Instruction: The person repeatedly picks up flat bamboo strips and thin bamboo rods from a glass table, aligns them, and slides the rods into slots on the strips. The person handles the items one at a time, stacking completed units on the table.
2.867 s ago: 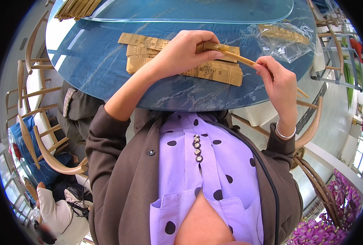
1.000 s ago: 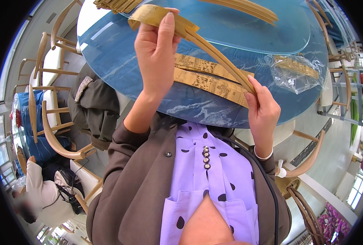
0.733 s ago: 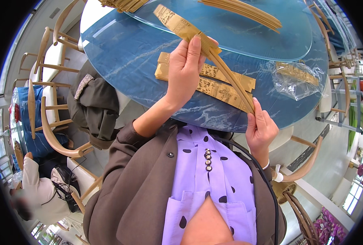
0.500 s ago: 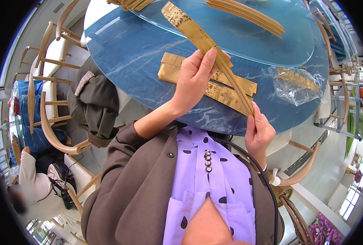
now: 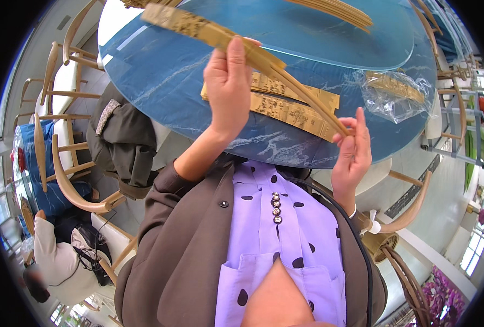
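Observation:
A pair of wooden chopsticks (image 5: 311,99) slants across the near side of the table, its upper part inside a long gold paper sleeve (image 5: 190,26) with dark print. My left hand (image 5: 228,90) is closed round the sleeve, thumb on top. At the bare chopstick ends, my right hand (image 5: 352,150) pinches with thumb and fingers while its index finger stands up. Beneath the chopsticks lie flat gold sleeves (image 5: 294,113) in overlapping piles, partly hidden by my left hand. The sleeve's far end is slightly blurred.
The round blue marbled table (image 5: 165,82) carries a glass turntable (image 5: 285,41) with a bundle of chopsticks (image 5: 334,12). A clear plastic bag (image 5: 397,98) with gold sleeves lies at right. Wooden chairs (image 5: 81,204) stand around, one with a dark coat (image 5: 125,141). Another person (image 5: 62,261) sits lower left.
My left hand has moved left, swinging the sleeve to a flatter slant with its far end farther left. My right index finger has lifted off the chopstick ends.

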